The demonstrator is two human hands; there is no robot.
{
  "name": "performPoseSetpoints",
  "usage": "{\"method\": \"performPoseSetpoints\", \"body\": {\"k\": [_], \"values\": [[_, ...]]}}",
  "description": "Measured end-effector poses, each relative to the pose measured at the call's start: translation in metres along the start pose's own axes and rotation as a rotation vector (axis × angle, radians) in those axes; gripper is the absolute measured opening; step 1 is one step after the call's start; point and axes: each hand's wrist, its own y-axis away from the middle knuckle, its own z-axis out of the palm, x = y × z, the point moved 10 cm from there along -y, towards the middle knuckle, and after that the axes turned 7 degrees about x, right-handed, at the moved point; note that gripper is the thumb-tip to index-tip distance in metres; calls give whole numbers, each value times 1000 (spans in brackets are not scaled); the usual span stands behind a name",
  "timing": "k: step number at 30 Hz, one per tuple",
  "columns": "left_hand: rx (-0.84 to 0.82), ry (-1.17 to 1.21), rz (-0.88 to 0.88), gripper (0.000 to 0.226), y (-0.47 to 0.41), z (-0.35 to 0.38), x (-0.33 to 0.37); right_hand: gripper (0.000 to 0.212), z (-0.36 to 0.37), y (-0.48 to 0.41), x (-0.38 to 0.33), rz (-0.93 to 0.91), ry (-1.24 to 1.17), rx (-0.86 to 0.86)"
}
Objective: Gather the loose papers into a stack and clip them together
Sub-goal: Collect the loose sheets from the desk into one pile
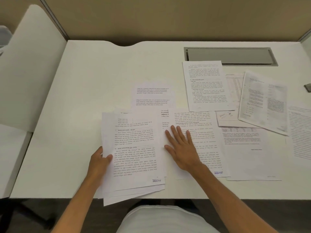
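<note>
A rough stack of printed sheets (134, 148) lies at the desk's front edge, its lower corners hanging over. My left hand (99, 161) grips the stack's left edge, thumb on top. My right hand (181, 148) lies flat, fingers spread, on a printed sheet (207, 132) just right of the stack. Further loose sheets lie beyond: one with two short paragraphs (152, 97) behind the stack, an upright page (206, 85) at back right, a tilted page (264, 101) farther right, and more beneath them. A dark clip (308, 87) shows at the right edge.
The white desk (84, 98) has a grey cable hatch (230, 56) at the back right and beige partition walls behind. A white side panel (30, 73) stands on the left. One more sheet (301, 132) runs off the right edge.
</note>
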Motion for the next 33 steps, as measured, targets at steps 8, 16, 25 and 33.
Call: {"method": "performPoseSetpoints", "body": {"k": [8,16,25,33], "values": [[66,60,26,47,-12,-42,1,65,-3,-6,9,38,34,4],[158,127,78,42,-16,-95,11,68,-5,-10,6,59,19,4],[82,306,131,40,-4,-83,46,63,-34,-9,-6,103,-317,147],[-166,410,118,39,5,25,77,34,-74,3,-10,574,-1567,28]]}}
